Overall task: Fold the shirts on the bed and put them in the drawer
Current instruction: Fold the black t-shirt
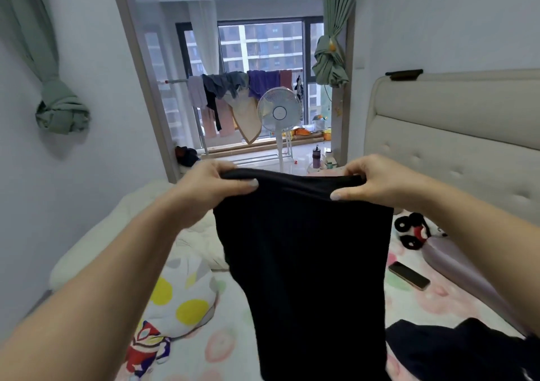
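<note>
A black shirt (306, 263) hangs in the air over the bed (222, 345), folded lengthwise into a long narrow panel. My left hand (210, 187) pinches its top left corner and my right hand (377, 184) pinches its top right corner, the top edge stretched between them. The lower end of the shirt runs out of the frame at the bottom. A second dark garment (461, 348) lies crumpled on the bed at the lower right. No drawer is in view.
A phone (409, 275) lies on the sheet to the right, near a lilac pillow (467, 275) and a plush toy (415, 230). A patterned quilt (181, 293) is bunched at the left. The padded headboard (455, 146) stands at the right; a fan (279, 113) and a drying rack are beyond.
</note>
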